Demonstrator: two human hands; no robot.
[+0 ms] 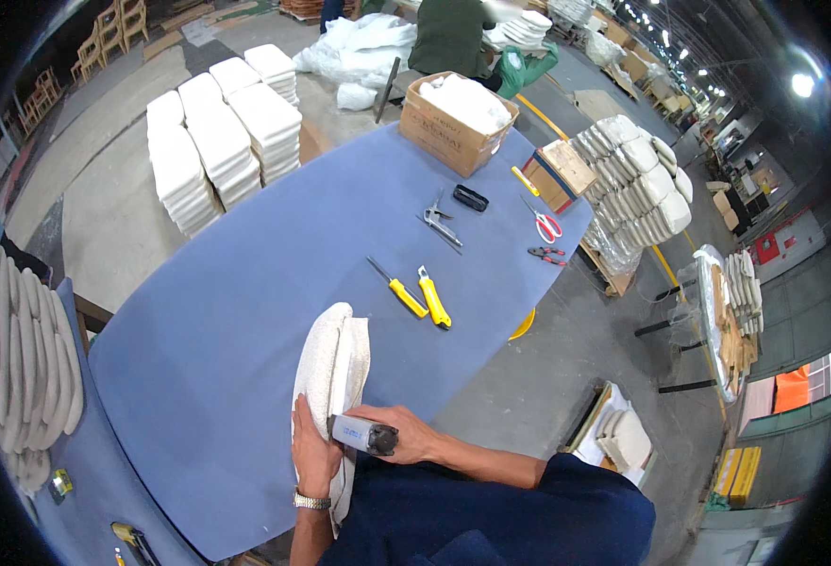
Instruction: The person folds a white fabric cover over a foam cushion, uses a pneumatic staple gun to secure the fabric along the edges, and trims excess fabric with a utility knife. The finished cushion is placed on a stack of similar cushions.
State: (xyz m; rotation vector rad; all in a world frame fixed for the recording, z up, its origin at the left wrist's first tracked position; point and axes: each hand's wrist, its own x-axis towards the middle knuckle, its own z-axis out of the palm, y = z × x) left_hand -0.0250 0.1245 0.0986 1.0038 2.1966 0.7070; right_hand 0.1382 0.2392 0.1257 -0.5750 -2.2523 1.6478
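A cream fabric-covered seat cushion [317, 363] stands on its edge at the near side of the blue-topped table [217, 377], with a pale flap of cloth along its right side. My left hand [315, 453], with a metal watch at the wrist, grips the cushion's near part. My right hand [410, 434] is closed around a grey staple gun [359, 433] with a black end cap. Its nose meets the cushion's right side, close to my left fingers; the exact contact point is hidden.
Beyond the cushion lie a yellow screwdriver [408, 297], a yellow utility knife [434, 300], an air blow gun [440, 223], red-handled scissors [547, 226] and pliers [547, 255]. A cardboard box [444, 132] stands at the far end. Cushion stacks [28, 354] rise at left.
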